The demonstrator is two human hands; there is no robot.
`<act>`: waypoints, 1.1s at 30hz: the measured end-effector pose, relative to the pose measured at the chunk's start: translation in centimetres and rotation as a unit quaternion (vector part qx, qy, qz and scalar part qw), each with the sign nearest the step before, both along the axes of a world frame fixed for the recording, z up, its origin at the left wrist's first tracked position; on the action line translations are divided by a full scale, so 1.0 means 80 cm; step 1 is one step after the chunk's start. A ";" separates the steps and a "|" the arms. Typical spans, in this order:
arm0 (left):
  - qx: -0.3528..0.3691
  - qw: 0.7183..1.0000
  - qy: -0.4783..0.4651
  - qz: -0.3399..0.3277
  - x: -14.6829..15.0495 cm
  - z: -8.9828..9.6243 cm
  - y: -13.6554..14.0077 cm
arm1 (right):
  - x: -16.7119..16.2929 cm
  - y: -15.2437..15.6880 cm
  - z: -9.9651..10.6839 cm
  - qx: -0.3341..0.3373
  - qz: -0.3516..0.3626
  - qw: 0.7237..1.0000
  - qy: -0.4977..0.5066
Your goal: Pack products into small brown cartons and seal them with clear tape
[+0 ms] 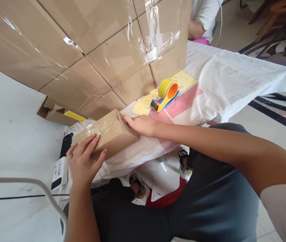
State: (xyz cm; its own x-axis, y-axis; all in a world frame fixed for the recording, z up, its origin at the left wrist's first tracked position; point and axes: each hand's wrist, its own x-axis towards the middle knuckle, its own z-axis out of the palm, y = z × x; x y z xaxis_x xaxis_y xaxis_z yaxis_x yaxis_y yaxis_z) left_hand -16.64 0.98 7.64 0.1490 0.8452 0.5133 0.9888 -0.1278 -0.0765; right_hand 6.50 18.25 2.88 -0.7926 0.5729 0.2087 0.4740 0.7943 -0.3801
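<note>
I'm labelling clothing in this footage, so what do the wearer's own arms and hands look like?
Both the left hand and right hand are ungloved, with no ring, watch or bracelet visible. The right arm shows a pale, plain short sleeve; the left arm is bare as far as it shows.

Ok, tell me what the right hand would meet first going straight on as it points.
The small taped box, most likely: the right hand already seems to touch its end, though exact depth is unclear.
</note>
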 end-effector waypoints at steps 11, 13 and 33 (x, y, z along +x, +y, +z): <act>0.015 1.000 -0.001 0.001 0.002 -0.002 0.002 | 0.005 0.013 -0.021 -0.130 -0.052 0.972 0.189; 0.016 1.000 0.001 0.001 0.002 -0.002 0.003 | 0.000 0.011 -0.030 -0.155 -0.040 0.956 0.245; 0.019 1.000 0.017 -0.007 0.005 0.001 0.006 | -0.011 0.005 -0.029 -0.115 0.058 0.956 0.263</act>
